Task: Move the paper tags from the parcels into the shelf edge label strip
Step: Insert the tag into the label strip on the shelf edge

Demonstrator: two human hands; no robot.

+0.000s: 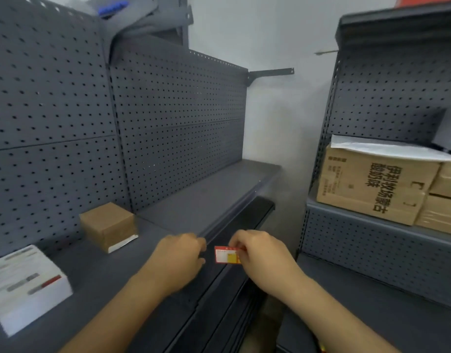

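Note:
A small red, white and yellow paper tag (225, 255) sits against the clear label strip (228, 212) along the front edge of the grey shelf (112, 271). My right hand (260, 253) pinches the tag's right end. My left hand (180, 253) rests with curled fingers on the strip just left of the tag, touching the shelf edge. A brown cardboard parcel (107, 225) with a white label on its lower side stands on the shelf at the left. A white parcel (25, 286) with printed labels lies at the near left.
Grey pegboard panels (168, 128) back the shelf. A second shelving unit on the right carries tan cartons (372, 184) with black print. A lower black shelf (255, 212) juts out beneath the strip. A white wall lies between the units.

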